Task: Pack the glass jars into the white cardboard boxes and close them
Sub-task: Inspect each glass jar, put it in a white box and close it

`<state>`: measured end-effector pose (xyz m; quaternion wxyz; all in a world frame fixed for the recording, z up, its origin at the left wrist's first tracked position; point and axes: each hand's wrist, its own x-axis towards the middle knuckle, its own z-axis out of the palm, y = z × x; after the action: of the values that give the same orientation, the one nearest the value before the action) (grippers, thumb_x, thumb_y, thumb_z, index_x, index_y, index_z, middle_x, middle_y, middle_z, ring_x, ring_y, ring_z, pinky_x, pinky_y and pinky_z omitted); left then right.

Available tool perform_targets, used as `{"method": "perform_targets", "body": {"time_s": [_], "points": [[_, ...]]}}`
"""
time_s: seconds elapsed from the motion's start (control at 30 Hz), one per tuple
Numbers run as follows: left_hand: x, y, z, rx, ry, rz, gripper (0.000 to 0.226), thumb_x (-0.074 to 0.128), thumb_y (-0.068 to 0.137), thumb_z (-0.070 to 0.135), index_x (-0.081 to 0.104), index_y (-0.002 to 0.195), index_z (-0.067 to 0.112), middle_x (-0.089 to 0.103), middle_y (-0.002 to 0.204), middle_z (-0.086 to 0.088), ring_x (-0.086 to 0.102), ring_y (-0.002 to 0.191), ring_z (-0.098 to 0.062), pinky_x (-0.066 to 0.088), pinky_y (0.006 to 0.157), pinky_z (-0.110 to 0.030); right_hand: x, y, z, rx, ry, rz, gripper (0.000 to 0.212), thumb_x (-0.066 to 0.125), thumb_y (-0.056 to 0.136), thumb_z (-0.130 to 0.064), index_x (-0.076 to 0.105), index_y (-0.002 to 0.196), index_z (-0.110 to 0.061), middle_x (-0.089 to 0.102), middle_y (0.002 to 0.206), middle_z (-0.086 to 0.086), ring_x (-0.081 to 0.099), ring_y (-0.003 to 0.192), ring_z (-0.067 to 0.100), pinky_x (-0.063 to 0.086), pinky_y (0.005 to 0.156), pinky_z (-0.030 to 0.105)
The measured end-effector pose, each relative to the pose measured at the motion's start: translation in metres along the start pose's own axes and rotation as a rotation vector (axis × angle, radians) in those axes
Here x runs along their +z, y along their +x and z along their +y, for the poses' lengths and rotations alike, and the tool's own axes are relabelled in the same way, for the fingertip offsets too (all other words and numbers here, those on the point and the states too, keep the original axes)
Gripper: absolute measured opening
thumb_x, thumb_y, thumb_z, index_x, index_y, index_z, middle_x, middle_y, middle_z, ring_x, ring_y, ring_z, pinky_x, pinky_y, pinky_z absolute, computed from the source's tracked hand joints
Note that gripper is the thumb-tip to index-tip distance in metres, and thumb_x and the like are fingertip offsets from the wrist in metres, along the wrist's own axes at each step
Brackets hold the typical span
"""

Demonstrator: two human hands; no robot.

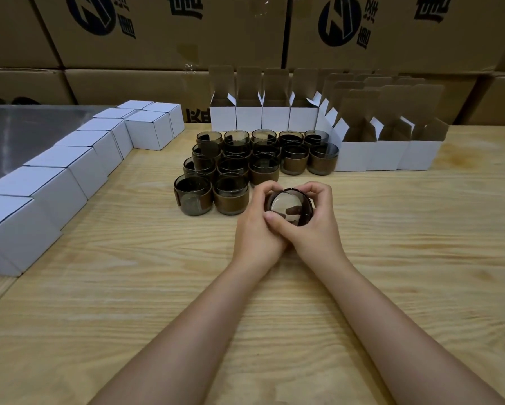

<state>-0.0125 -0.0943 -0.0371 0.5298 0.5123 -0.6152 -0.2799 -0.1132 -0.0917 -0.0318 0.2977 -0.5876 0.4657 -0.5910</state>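
A dark smoked glass jar (287, 206) stands on the wooden table (391, 258) in the middle, its open mouth facing up. My left hand (255, 226) and my right hand (312, 226) wrap around it from both sides, thumbs meeting at its near wall. Just beyond it several more glass jars (230, 197) with brown sleeves stand in rows. Behind and to the right of them, open white cardboard boxes (353, 154) stand with their flaps up. Closed white boxes (55, 185) line the table's left edge.
Large brown shipping cartons (163, 39) are stacked like a wall behind the table. A grey metal surface (26, 133) lies at the far left behind the closed boxes. Bare wood stretches to the right of my hands.
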Motion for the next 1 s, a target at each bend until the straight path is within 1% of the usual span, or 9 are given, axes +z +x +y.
{"method": "perform_targets", "body": {"time_s": [0.07, 0.13, 0.23, 0.33, 0.5, 0.6, 0.7, 0.87, 1.0], "points": [[0.000, 0.000, 0.002, 0.019, 0.019, -0.024, 0.053, 0.076, 0.073, 0.018, 0.045, 0.102, 0.048, 0.061, 0.097, 0.025, 0.058, 0.091, 0.007, 0.045, 0.071, -0.009, 0.003, 0.000, -0.003, 0.021, -0.019, 0.071, 0.055, 0.087, 0.064, -0.024, 0.041, 0.093, -0.035, 0.053, 0.101, -0.017, 0.054, 0.085, -0.017, 0.041, 0.069, 0.003], [0.000, -0.001, 0.002, 0.039, 0.044, -0.049, 0.052, 0.075, 0.074, 0.016, 0.046, 0.106, 0.045, 0.059, 0.094, 0.031, 0.059, 0.090, 0.003, 0.049, 0.074, -0.017, 0.005, 0.001, -0.006, 0.034, -0.040, 0.132, 0.050, 0.085, 0.065, -0.030, 0.041, 0.090, -0.033, 0.053, 0.097, -0.016, 0.053, 0.083, -0.017, 0.039, 0.067, 0.002], [0.000, -0.002, 0.002, 0.058, 0.048, -0.063, 0.056, 0.074, 0.074, 0.010, 0.045, 0.108, 0.044, 0.059, 0.098, 0.031, 0.059, 0.088, 0.002, 0.050, 0.073, -0.023, 0.005, 0.001, -0.007, 0.052, -0.050, 0.175, 0.043, 0.081, 0.070, -0.036, 0.043, 0.090, -0.029, 0.053, 0.092, -0.015, 0.052, 0.079, -0.015, 0.043, 0.066, 0.008], [0.001, -0.003, 0.003, 0.079, 0.035, -0.067, 0.061, 0.075, 0.072, 0.008, 0.044, 0.108, 0.046, 0.060, 0.099, 0.030, 0.061, 0.091, 0.002, 0.050, 0.076, -0.022, 0.004, 0.001, -0.008, 0.051, -0.013, 0.191, 0.028, 0.071, 0.083, -0.036, 0.044, 0.087, -0.029, 0.055, 0.091, -0.012, 0.054, 0.075, -0.008, 0.048, 0.069, 0.023], [0.001, -0.001, 0.003, 0.093, -0.016, -0.040, 0.067, 0.081, 0.064, 0.007, 0.045, 0.107, 0.044, 0.060, 0.101, 0.026, 0.060, 0.092, 0.003, 0.047, 0.077, -0.011, 0.003, 0.005, -0.007, 0.057, 0.035, 0.202, 0.014, 0.051, 0.098, -0.031, 0.048, 0.085, -0.025, 0.059, 0.086, -0.011, 0.057, 0.075, 0.000, 0.048, 0.072, 0.024], [0.001, 0.001, 0.001, 0.069, -0.089, -0.017, 0.071, 0.083, 0.059, 0.003, 0.047, 0.108, 0.039, 0.061, 0.105, 0.019, 0.062, 0.092, 0.000, 0.049, 0.077, -0.015, 0.001, 0.007, -0.007, 0.062, 0.116, 0.130, 0.015, 0.045, 0.101, -0.021, 0.054, 0.089, -0.021, 0.064, 0.093, -0.004, 0.060, 0.080, 0.000, 0.050, 0.072, 0.023], [-0.001, 0.002, 0.000, 0.035, -0.149, 0.016, 0.072, 0.083, 0.054, 0.006, 0.046, 0.104, 0.042, 0.061, 0.100, 0.017, 0.062, 0.085, 0.004, 0.048, 0.071, -0.011, -0.003, 0.006, -0.008, 0.091, 0.240, 0.012, 0.018, 0.043, 0.101, -0.017, 0.061, 0.101, -0.015, 0.067, 0.103, 0.006, 0.064, 0.092, 0.014, 0.052, 0.070, 0.024], [-0.002, 0.005, -0.003, 0.016, -0.181, 0.052, 0.073, 0.085, 0.050, 0.013, 0.045, 0.103, 0.045, 0.060, 0.099, 0.024, 0.061, 0.085, 0.005, 0.050, 0.077, -0.018, -0.016, 0.008, -0.007, 0.137, 0.351, -0.230, 0.028, 0.044, 0.098, -0.004, 0.059, 0.120, -0.015, 0.065, 0.116, 0.007, 0.062, 0.110, 0.028, 0.053, 0.083, 0.045], [-0.002, 0.006, -0.005, -0.003, -0.167, 0.062, 0.070, 0.085, 0.055, 0.012, 0.045, 0.100, 0.048, 0.060, 0.095, 0.030, 0.061, 0.085, 0.004, 0.049, 0.075, -0.016, -0.021, 0.008, -0.005, 0.080, 0.339, -0.352, 0.045, 0.051, 0.091, 0.009, 0.054, 0.126, -0.019, 0.062, 0.122, -0.003, 0.058, 0.116, 0.019, 0.052, 0.092, 0.033]]}}
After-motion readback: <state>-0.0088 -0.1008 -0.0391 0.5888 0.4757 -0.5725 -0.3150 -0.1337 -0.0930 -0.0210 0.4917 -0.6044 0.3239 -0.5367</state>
